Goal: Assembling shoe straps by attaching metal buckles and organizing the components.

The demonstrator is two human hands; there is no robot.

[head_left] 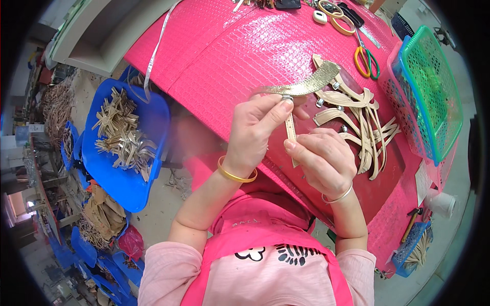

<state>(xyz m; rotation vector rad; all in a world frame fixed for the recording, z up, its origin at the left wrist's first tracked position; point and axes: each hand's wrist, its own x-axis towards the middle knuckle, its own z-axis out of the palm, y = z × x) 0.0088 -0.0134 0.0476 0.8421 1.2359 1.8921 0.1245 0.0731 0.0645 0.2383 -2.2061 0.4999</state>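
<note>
My left hand (251, 127) pinches a shoe strap (314, 84) with a shiny gold face, which curves out to the right above the fingers. A small silver buckle (287, 98) shows at the thumb tip. From it a narrow tan end with punched holes (290, 126) hangs toward my right hand (327, 159). That hand is closed, its thumb and forefinger pinching the narrow end. To the right of both hands, several beige straps with silver buckles (363, 115) lie in a loose heap on a dark red mat (385, 166).
Pink sheeting (204, 61) covers the table. Scissors (363, 62) and tape rolls (343, 25) lie at its far right. Green and pink baskets (436, 97) stand at the right edge, with a hammer (410, 224) nearer. At left, a blue bin (133, 196) holds gold strap bundles.
</note>
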